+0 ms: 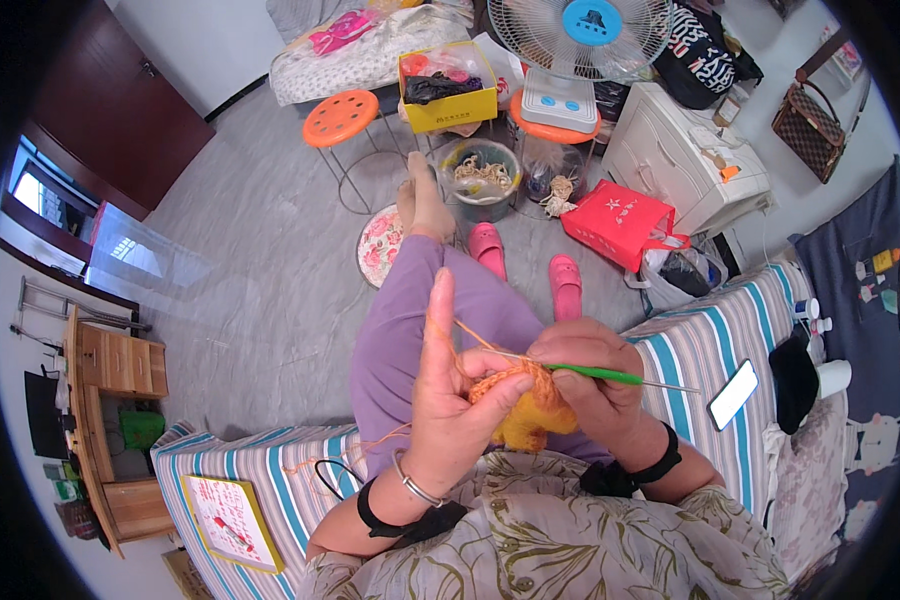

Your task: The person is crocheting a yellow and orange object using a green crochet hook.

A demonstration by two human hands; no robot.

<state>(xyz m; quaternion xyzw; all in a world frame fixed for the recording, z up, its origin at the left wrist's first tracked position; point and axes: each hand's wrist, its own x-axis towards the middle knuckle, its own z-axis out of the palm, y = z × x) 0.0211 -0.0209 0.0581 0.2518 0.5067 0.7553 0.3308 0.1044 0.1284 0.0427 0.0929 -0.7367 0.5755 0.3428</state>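
Observation:
My left hand (452, 412) pinches a crocheted piece (536, 420) between thumb and fingers. Its rim is orange and its lower part yellow. The left index finger points up, and an orange yarn strand (476, 335) runs from it to the work. A crochet hook (607, 374) with a green handle lies in the grip of my right hand (604, 395), thumb and fingers closed on it. The hook's tip is at the orange rim, partly hidden by fingers. More orange yarn (385, 438) trails beside my left wrist over the striped bed cover.
A white phone (733, 395) lies on the striped cover (690, 350) at right, a yellow-framed board (232, 522) at left. Ahead stand orange stools (341, 118), a bucket (481, 208) holding yarn, a yellow box (450, 112), a fan (582, 30), a red bag (620, 224) and pink slippers (565, 288).

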